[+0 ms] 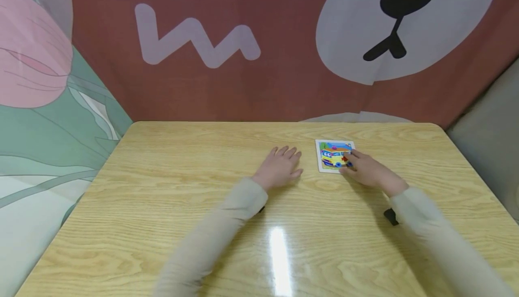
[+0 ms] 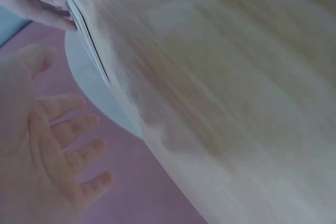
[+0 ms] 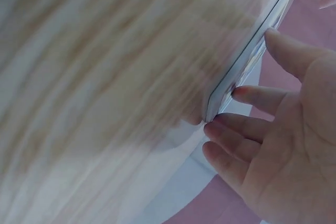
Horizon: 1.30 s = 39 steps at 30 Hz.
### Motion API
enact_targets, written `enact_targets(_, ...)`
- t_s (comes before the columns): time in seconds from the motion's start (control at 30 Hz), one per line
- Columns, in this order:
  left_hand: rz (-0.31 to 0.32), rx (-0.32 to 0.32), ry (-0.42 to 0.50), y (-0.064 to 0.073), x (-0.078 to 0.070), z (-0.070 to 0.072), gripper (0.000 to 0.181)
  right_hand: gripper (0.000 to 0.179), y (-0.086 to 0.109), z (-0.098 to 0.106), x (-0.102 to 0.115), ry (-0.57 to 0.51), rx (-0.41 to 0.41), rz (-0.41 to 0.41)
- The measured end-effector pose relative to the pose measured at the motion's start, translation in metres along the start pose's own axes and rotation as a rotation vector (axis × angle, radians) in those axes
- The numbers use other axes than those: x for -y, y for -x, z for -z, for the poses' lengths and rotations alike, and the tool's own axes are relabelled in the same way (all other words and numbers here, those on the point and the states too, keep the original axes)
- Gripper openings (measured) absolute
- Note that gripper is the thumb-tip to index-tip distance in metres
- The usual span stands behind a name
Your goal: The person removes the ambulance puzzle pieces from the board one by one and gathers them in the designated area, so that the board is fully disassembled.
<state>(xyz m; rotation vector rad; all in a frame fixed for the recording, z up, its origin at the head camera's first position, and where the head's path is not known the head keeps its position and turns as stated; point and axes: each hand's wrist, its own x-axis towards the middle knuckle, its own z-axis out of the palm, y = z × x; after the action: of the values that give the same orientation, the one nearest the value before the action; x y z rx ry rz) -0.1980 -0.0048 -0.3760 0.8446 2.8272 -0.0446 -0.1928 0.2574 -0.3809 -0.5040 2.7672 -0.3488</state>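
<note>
A flat square picture board [image 1: 335, 157] with a white border lies on the wooden table [image 1: 174, 166]; its print is a yellow cartoon ambulance with a red cross. My right hand [image 1: 370, 169] is at the board's right side. In the right wrist view the fingertips [image 3: 242, 93] touch the board's face and edge [image 3: 231, 85], the thumb lies along one side, and the fingers are only slightly bent. To the left of the board, apart from it, my left hand [image 1: 279, 167] hovers palm down with spread fingers. The left wrist view shows its palm [image 2: 37, 145] holding nothing.
A brown cloth backdrop [image 1: 243, 94] with a cartoon face hangs just behind the table's far edge. A leaf-patterned cloth [image 1: 44, 143] hangs at the left, and a grey surface [image 1: 490, 130] stands at the right. Glare [image 1: 280, 261] shines on the near tabletop.
</note>
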Motion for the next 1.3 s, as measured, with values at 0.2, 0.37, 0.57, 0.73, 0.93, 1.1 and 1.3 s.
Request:
enact_targets(0.2, -0.055, 0.07, 0.025, 0.0, -0.012, -0.002, 0.058, 0.065, 0.0, -0.004, 0.009, 0.04, -0.032, 0.038)
enact_targets(0.37, -0.08, 0.107, 0.043, 0.0, -0.017, -0.004, 0.06, 0.061, 0.0, -0.007, 0.021, 0.053, -0.033, 0.052)
enact_targets(0.57, -0.089, 0.161, 0.01, 0.0, -0.02, -0.007, 0.061, 0.058, 0.0, -0.009, 0.029, 0.043, -0.03, 0.068)
enact_targets(0.73, -0.095, 0.181, -0.026, 0.001, -0.017, -0.009, 0.06, 0.063, -0.002, -0.007, 0.024, 0.041, -0.046, 0.068)
enact_targets(0.93, -0.109, 0.194, -0.025, 0.008, -0.013, -0.01, 0.061, 0.067, -0.005, -0.007, 0.019, 0.048, -0.003, 0.085)
enact_targets(1.1, -0.124, 0.17, -0.019, 0.014, -0.008, -0.01, 0.059, 0.068, -0.006, -0.009, 0.022, 0.003, 0.033, 0.094)
enact_targets(1.3, -0.125, 0.111, 0.009, 0.02, 0.003, -0.008, 0.054, 0.069, -0.008, -0.014, 0.029, 0.034, 0.041, 0.105)
